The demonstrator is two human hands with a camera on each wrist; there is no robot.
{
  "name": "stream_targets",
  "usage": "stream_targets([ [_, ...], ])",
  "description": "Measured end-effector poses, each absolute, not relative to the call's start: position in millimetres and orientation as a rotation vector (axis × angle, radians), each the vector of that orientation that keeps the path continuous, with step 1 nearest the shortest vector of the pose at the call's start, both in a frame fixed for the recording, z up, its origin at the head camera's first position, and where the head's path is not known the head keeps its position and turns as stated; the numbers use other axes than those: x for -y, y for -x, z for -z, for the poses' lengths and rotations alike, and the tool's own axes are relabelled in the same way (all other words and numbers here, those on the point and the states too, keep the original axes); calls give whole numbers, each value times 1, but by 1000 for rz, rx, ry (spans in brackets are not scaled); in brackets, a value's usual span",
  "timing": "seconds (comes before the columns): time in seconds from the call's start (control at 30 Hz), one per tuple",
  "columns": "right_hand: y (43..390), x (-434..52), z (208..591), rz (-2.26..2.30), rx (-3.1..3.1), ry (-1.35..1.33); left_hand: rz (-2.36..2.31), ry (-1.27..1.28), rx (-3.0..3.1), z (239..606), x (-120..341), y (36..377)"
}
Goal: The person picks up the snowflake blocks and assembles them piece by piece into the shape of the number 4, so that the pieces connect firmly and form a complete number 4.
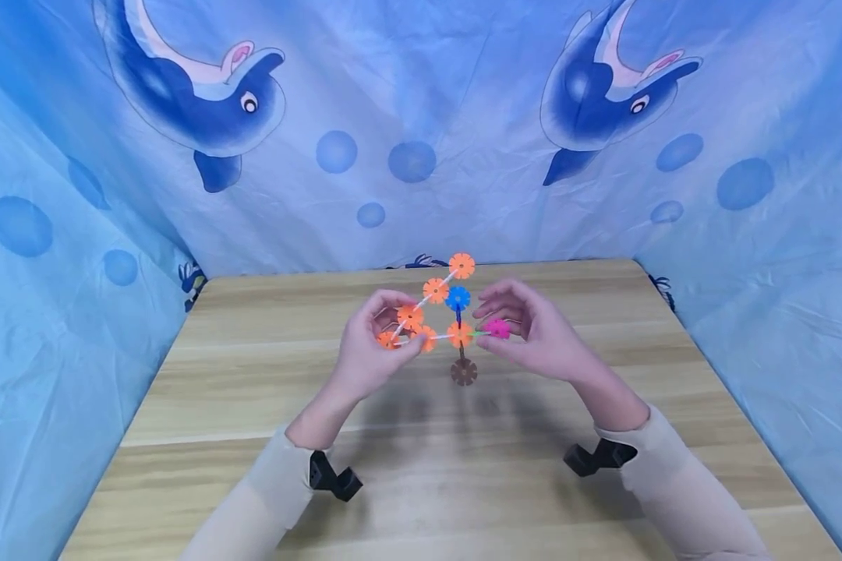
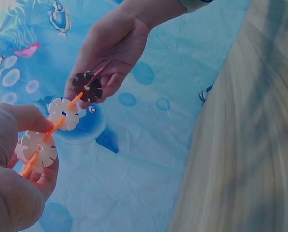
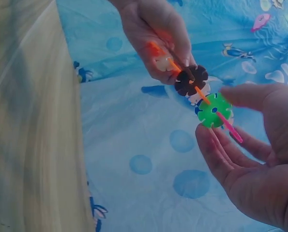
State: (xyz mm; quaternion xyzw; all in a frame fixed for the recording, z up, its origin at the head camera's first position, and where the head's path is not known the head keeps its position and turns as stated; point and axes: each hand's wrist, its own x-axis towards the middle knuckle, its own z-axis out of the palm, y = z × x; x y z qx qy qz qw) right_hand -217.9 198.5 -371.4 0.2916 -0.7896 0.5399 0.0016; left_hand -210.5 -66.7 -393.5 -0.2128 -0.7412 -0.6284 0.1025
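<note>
A chain of slotted snowflake discs is held up above the table. Several orange discs (image 1: 435, 291) are joined through white discs (image 2: 39, 149) seen edge-on from above. A blue disc (image 1: 458, 298) and a brown disc (image 1: 464, 372) sit on the right part, near a green disc (image 3: 214, 110) and a pink disc (image 1: 497, 329) at the end. My left hand (image 1: 373, 343) grips the left corner of the chain between thumb and fingers. My right hand (image 1: 536, 331) pinches the green disc's edges at the right end, thumb on one side and fingers on the other.
Below both hands lies a wooden table (image 1: 252, 405). Blue sheeting (image 1: 421, 93) printed with dolphins and bubbles hangs behind it and at both sides. Black wrist mounts (image 1: 333, 477) are strapped at the sleeves.
</note>
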Motion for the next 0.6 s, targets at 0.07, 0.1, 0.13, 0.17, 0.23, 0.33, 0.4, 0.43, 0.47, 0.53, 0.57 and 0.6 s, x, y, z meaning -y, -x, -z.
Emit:
stream_targets([
  [0.07,218,-198,376,-1604,2498,-922,1857,601,2196,396,67,212],
  [0.1,218,-198,379,-1553,2509,-925,1862,595,2203,398,67,212],
  [0.13,219,-197,382,-1504,2519,-927,1863,596,2209,400,67,213],
  [0.17,220,-197,386,-1461,2528,-924,1863,589,2226,403,66,214],
  [0.23,222,-196,396,-1406,2537,-915,1858,575,2275,411,66,216],
  [0.33,228,-195,412,-1368,2595,-878,1810,516,2382,424,66,221],
  [0.4,233,-194,423,-1353,2653,-848,1751,460,2454,434,66,224],
  [0.43,235,-194,428,-1349,2684,-830,1720,431,2489,439,66,226],
  [0.47,237,-193,434,-1348,2715,-812,1690,403,2523,444,66,228],
  [0.53,241,-191,445,-1345,2768,-785,1659,356,2576,454,66,232],
  [0.57,243,-191,449,-1344,2792,-774,1646,335,2604,459,66,233],
  [0.6,244,-190,454,-1344,2814,-758,1644,322,2625,464,66,234],
])
